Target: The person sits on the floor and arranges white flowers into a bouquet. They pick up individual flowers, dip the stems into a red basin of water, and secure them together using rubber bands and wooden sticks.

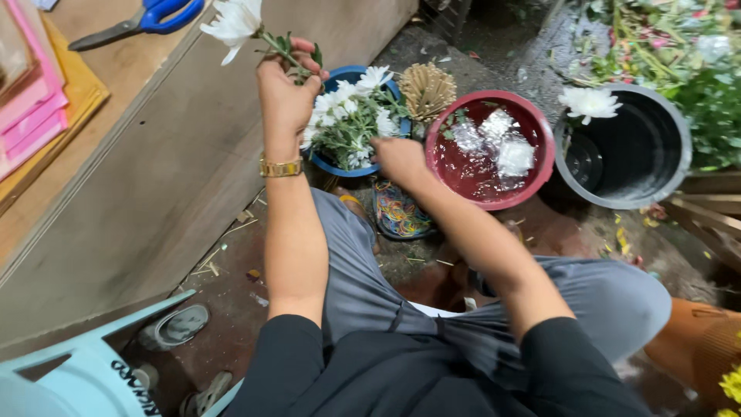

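My left hand (284, 93), with a gold watch on the wrist, is closed around the green stem of a white flower (234, 23) and holds it raised above a blue bowl (356, 75). That bowl is full of several white flowers (349, 116) with green leaves. My right hand (398, 158) reaches into these flowers at the bowl's near right edge, fingers buried among stems; whether it grips one is hidden.
A red bowl (532, 123) holds water and clear bags. A grey bucket (679, 147) with one white flower stands at right. A bundle of sticks (427, 89), rubber bands (397, 212), blue scissors (154, 15) on a wooden bench and a light blue stool (85, 363) lie around.
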